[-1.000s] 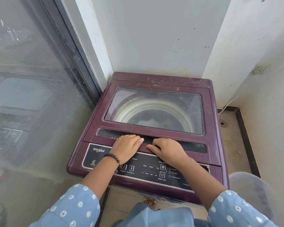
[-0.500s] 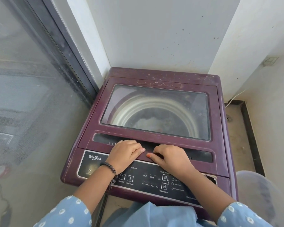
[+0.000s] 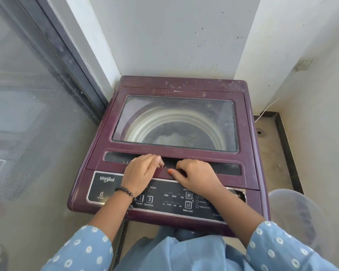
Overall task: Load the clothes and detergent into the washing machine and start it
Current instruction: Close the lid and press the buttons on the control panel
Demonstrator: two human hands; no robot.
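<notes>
A maroon top-loading washing machine (image 3: 184,83) stands in a corner with its lid (image 3: 98,153) down. Through the lid's glass window (image 3: 176,122) I see the pale drum and something light lying at its bottom (image 3: 170,137). My left hand (image 3: 143,173) and my right hand (image 3: 196,175) sit side by side on the lid's front handle strip (image 3: 227,169), fingers curled over its edge. The black control panel (image 3: 174,200) lies just below my wrists. No detergent is in view.
A sliding glass door (image 3: 27,114) runs along the left. White walls close in behind and to the right. A translucent plastic basket (image 3: 294,216) stands on the floor at the right, near a floor drain (image 3: 260,132) and a white cable (image 3: 266,110).
Both hands have stayed on the lid's front handle and the lid is still down. Only my head has shifted, so the machine sits slightly lower in view.
</notes>
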